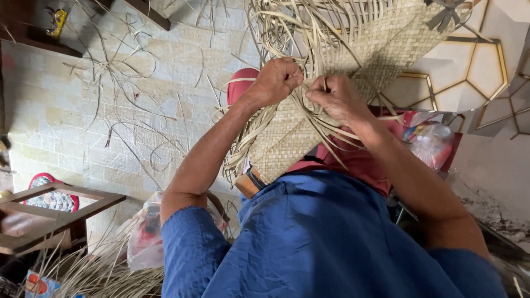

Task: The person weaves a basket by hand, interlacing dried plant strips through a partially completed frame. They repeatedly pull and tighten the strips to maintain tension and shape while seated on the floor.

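- Since the woven mat (337,83) was the largest thing in view, draped over the person's lap and rising away from the body, its own weight looked like the first risk: if it slid off the knees, the unfinished edge could have pulled loose.
- Beyond the mat's upper left edge, a mass of loose pale strips (287,27) fanned out unwoven; these seemed likely to tangle or cross in the wrong order, which would have spoiled the regular pattern.
- On the stone floor (110,110) to the left of the mat, scattered strip offcuts (116,72) lay about, and a foot might have slipped on them or dragged them into the work.
- Below and left of the mat, a plastic bag (144,234) sat beside a bundle of spare strips (94,273); a snagged strand there could have tipped it.
- At the mat's middle, the left hand (274,81) was clenched into a fist around a few strips, pinning them against the weave; too hard a tug might have snapped or creased a dry strip.
- Just right of it, touching the same spot on the mat, the right hand (337,99) had its fingers pinched on a strand; a slipped pinch would probably have let the last crossings slacken.
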